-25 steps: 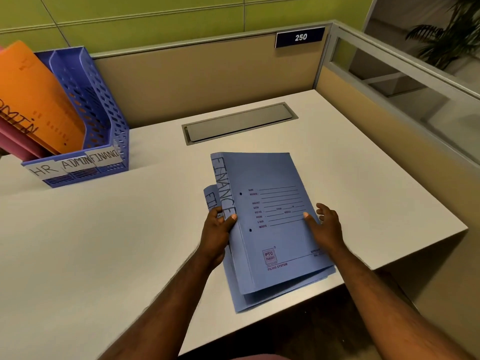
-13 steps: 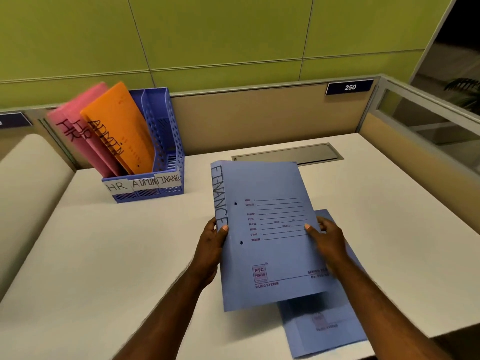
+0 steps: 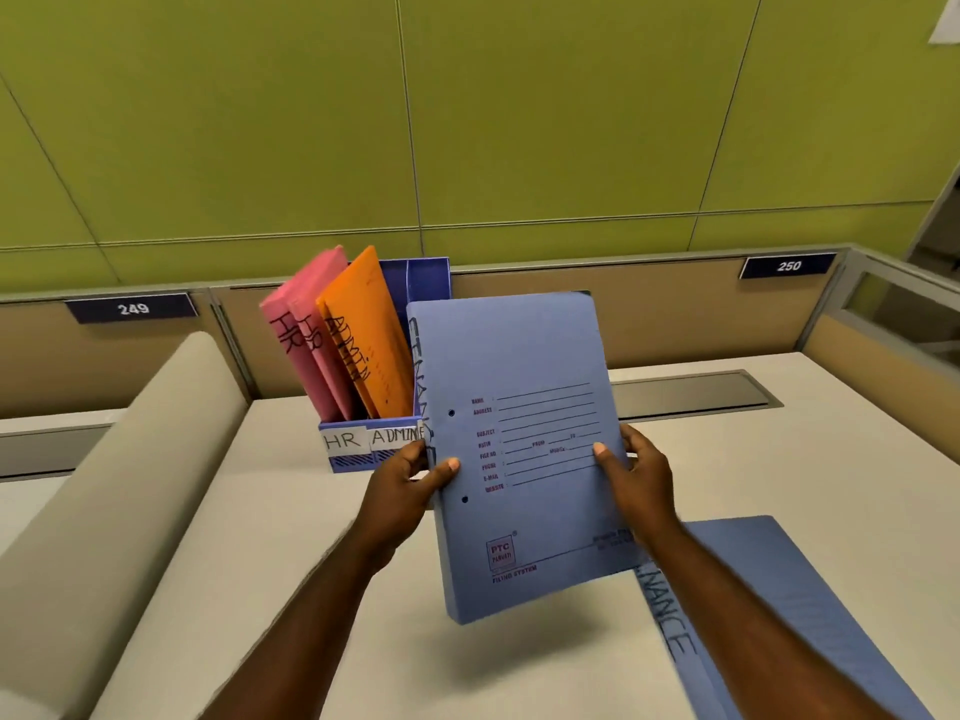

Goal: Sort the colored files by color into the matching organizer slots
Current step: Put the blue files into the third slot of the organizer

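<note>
Blue files (image 3: 519, 433): two. Pink files (image 3: 306, 324): two. Orange file (image 3: 374, 324): one. Organizer (image 3: 348, 457): one.

A white desk (image 3: 311, 537) met a tan partition (image 3: 675, 314) bearing plates 249 (image 3: 132, 308) at ten o'clock and 250 (image 3: 788, 266) at two; green wall (image 3: 467, 122) at twelve.

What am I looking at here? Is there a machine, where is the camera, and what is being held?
There is no machine: a person works with bare hands. The one picture comes from a camera worn on the person's head, looking forward and down, so you see both arms reaching out. The left hand and right hand each grip a side edge of a blue file, lifted off the desk. A second blue file, marked FINANCE, lies flat on the desk to the right. Behind stands a blue organizer with slots labelled HR and ADMIN; a third label is hidden by the held file. It holds two pink files marked HR and an orange file marked ADMIN.
</note>
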